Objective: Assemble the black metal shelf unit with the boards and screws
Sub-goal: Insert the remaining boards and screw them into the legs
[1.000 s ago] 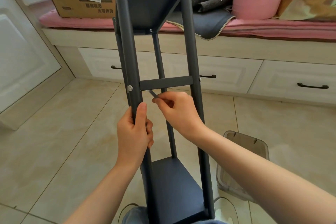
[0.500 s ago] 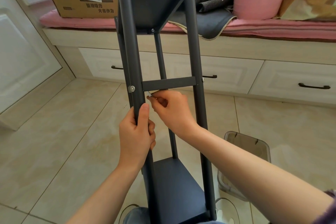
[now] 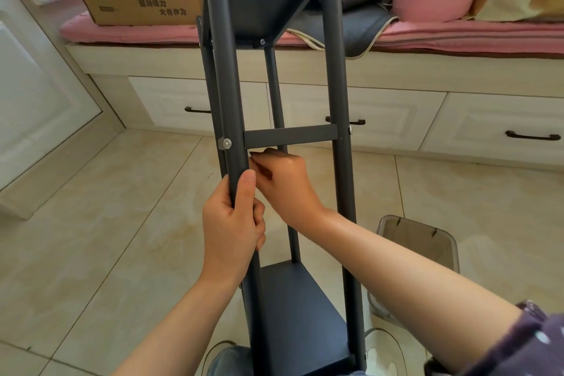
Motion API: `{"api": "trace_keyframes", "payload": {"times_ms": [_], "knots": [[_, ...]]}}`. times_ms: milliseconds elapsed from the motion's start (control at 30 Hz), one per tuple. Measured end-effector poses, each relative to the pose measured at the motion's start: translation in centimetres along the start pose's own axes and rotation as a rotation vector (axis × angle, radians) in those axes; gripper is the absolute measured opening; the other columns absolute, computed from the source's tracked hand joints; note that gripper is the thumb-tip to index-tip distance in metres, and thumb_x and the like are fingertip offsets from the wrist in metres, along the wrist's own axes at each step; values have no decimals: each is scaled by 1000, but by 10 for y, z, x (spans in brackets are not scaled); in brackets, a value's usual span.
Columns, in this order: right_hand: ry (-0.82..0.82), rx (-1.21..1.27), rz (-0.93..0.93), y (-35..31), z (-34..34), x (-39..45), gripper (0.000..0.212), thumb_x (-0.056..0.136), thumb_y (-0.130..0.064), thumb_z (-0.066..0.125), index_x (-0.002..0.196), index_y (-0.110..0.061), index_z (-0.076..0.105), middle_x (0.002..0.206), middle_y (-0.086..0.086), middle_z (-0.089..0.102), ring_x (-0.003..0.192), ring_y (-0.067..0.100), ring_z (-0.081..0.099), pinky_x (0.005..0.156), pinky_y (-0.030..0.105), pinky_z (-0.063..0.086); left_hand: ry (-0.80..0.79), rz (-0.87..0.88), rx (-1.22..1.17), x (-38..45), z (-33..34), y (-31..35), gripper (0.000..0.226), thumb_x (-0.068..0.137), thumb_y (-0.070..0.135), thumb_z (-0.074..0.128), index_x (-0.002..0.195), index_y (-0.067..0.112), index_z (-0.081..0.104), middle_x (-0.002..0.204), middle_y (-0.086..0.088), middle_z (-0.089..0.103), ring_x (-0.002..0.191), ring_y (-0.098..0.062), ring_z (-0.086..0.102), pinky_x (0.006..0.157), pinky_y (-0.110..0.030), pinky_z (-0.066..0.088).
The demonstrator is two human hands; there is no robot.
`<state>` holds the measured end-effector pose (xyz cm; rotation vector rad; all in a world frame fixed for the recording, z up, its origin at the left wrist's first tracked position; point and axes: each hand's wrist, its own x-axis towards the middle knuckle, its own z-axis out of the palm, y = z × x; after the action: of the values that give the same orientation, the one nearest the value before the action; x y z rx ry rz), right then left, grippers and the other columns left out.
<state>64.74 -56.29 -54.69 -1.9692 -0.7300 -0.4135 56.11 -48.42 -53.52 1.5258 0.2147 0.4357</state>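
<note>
Your two hands work on the black metal shelf unit point(image 3: 335, 101), which leans away from you over the tiled floor point(image 3: 106, 223).

Your left hand point(image 3: 232, 229) wraps its fingers round the near left post, a smooth matte round tube; your right hand point(image 3: 283, 180) pinches a small silvery tool point(image 3: 252, 154) just under the flat crossbar point(image 3: 290, 138), close beside that post. You can count two dark flat boards, one high, one low by your knees, and four round posts. One shiny round screw head point(image 3: 227, 143) sits on the left post, level with the crossbar.
</note>
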Motion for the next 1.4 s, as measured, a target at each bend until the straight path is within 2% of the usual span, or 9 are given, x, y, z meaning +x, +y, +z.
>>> {"api": "trace_keyframes", "payload": {"times_ms": [200, 367, 500, 633, 700, 767, 933, 1200, 1400], "knots": [[34, -80, -69, 8, 7, 3, 9, 91, -3, 66, 84, 2, 68, 73, 11, 66, 66, 21, 62, 67, 31, 52, -12, 15, 1, -1, 2, -1, 48, 87, 53, 52, 79, 6, 50, 53, -6, 47, 36, -15, 40, 32, -23, 35], [100, -101, -94, 9, 16, 10, 17, 85, 1, 67, 68, 0, 62, 57, 7, 57, 51, 17, 52, 56, 5, 33, -11, 30, 7, 0, 4, -1, 52, 86, 54, 52, 79, 3, 48, 56, -17, 42, 36, -18, 39, 33, -26, 35], [154, -75, -101, 18, 25, 13, 12, 84, 2, 66, 72, 0, 64, 61, 9, 61, 56, 15, 56, 63, 5, 39, -12, 22, 22, 0, 5, -2, 45, 86, 53, 51, 77, 9, 49, 59, -23, 40, 37, -18, 38, 33, -25, 34], [181, -75, -111, 21, 27, 13, 13, 85, 2, 65, 73, -2, 62, 60, 0, 53, 56, 1, 41, 66, -3, 35, -23, 24, 24, -1, 4, -1, 45, 88, 51, 51, 77, 8, 48, 59, -23, 40, 36, -17, 37, 33, -25, 34], [113, -83, -61, 20, 23, 9, 16, 90, -3, 63, 74, -3, 62, 62, -8, 47, 52, -5, 36, 63, -1, 34, -24, 27, 17, -1, 3, 0, 45, 88, 51, 51, 77, 7, 47, 58, -22, 39, 35, -17, 37, 33, -25, 33], [-30, -54, 64, 19, 15, 0, 20, 97, -11, 56, 78, -8, 61, 65, -11, 49, 55, -4, 44, 61, 4, 35, -17, 20, 8, -1, 4, -1, 44, 91, 49, 52, 77, 7, 47, 56, -18, 41, 35, -17, 37, 33, -24, 33], [-223, 77, 296, 5, -19, -20, 27, 103, -20, 45, 83, -14, 62, 71, -5, 60, 62, 0, 55, 59, 9, 41, -16, 9, 8, -3, 4, -1, 38, 97, 43, 52, 73, 15, 51, 54, -8, 46, 35, -16, 38, 32, -23, 34], [-303, 69, 347, -22, -55, -11, 27, 103, -22, 46, 83, -21, 64, 63, -19, 51, 58, -18, 50, 54, -1, 34, -36, 11, 24, -7, 5, 6, 31, 93, 50, 53, 66, 36, 58, 52, 2, 49, 36, -13, 41, 33, -23, 36], [-271, 29, 332, -25, -54, -2, 26, 104, -21, 46, 87, -18, 66, 73, -19, 53, 65, -2, 50, 57, 1, 35, -33, 2, 5, -8, 5, 8, 33, 99, 43, 53, 66, 36, 58, 53, 0, 47, 37, -13, 39, 33, -25, 35]]}}
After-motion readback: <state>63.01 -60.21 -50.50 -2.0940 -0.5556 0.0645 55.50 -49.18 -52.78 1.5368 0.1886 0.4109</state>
